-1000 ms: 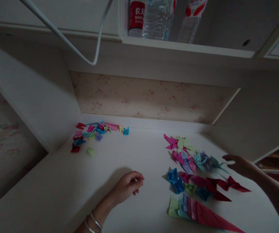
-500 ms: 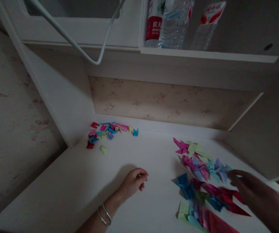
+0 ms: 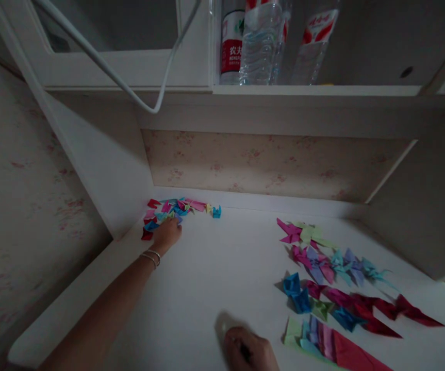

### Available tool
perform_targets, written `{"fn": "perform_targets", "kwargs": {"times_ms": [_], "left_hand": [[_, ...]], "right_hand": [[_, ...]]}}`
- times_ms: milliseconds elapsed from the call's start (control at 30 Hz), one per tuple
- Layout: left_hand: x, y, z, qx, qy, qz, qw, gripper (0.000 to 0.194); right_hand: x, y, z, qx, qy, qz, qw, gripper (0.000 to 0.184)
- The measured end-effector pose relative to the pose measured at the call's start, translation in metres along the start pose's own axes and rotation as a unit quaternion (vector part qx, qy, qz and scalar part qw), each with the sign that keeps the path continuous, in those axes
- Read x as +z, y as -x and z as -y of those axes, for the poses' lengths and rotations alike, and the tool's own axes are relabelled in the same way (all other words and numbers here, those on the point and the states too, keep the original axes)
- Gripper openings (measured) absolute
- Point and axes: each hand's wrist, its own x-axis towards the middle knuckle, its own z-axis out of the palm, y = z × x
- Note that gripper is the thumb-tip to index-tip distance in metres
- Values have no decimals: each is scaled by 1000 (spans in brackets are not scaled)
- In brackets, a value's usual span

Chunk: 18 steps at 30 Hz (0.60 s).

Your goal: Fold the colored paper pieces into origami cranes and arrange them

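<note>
My left hand (image 3: 167, 234) reaches to the pile of small folded-paper pieces (image 3: 179, 206) at the back left. Its fingers point down among the nearest pieces, beside a blue one (image 3: 151, 225) and a dark red one (image 3: 147, 234); the fingertips are hidden, so any hold is unclear. At the bottom middle, my right hand (image 3: 250, 350) is curled into a loose fist, with nothing visible in it. To its right lie rows of origami figures: a pink and pale green row (image 3: 307, 234), a purple and turquoise row (image 3: 338, 265), a blue and red row (image 3: 342, 304), and folded strips (image 3: 325, 337).
A white desk (image 3: 207, 273) spreads under everything, with a side panel (image 3: 91, 165) at the left. Overhead, a shelf (image 3: 323, 91) holds several plastic bottles (image 3: 261, 46). A white bent tube (image 3: 129, 93) hangs in front of the cabinet.
My left hand has moved from mid-desk to the back-left pile, and the pale green piece there is now out of sight. My right hand has left the paper rows for the bottom middle.
</note>
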Motion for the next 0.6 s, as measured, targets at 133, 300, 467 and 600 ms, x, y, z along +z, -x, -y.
{"fn": "perform_targets", "kwargs": {"times_ms": [133, 300, 467, 600], "left_hand": [[10, -11, 4, -12, -47, 20, 999, 28], [18, -12, 3, -8, -57, 28, 998, 26], [13, -8, -5, 2, -18, 7, 1000, 29], [8, 8, -21, 27, 56, -4, 998, 29]], "right_hand": [[-16, 2, 0, 12, -19, 6, 1000, 34], [-19, -3, 10, 12, -34, 12, 999, 32], [-20, -6, 13, 25, -67, 5, 997, 34], [-20, -11, 20, 87, -141, 12, 986, 36]]}}
